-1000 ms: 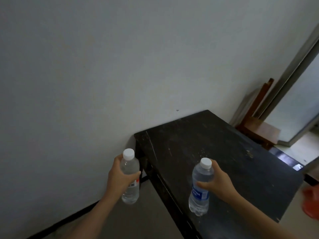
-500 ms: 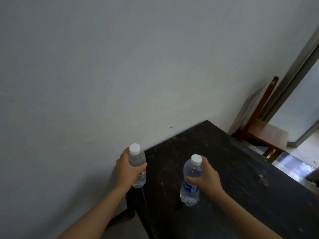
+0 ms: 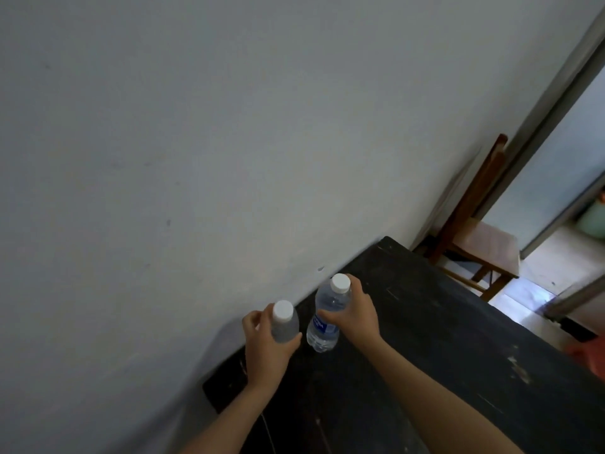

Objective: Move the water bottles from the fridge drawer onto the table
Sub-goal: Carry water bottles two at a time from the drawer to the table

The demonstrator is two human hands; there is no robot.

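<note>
We grip the plain bottle [image 3: 285, 327] in our left hand [image 3: 265, 347] and the blue-label bottle [image 3: 323, 327] in our right hand [image 3: 357, 314], both upright at the worktop [image 3: 442, 339]'s 10 o'clock edge, probably so they'll stand steady.

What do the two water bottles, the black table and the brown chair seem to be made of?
Blue-labelled clear bottle and other clear bottle: likely thin plastic, with see-through walls and matte white caps. Black rectangular table: probably painted wood, with a dull finish and pale scuffs and scratches. Reddish-brown chair: apparently wood, judging by colour and frame, though blurred.
</note>
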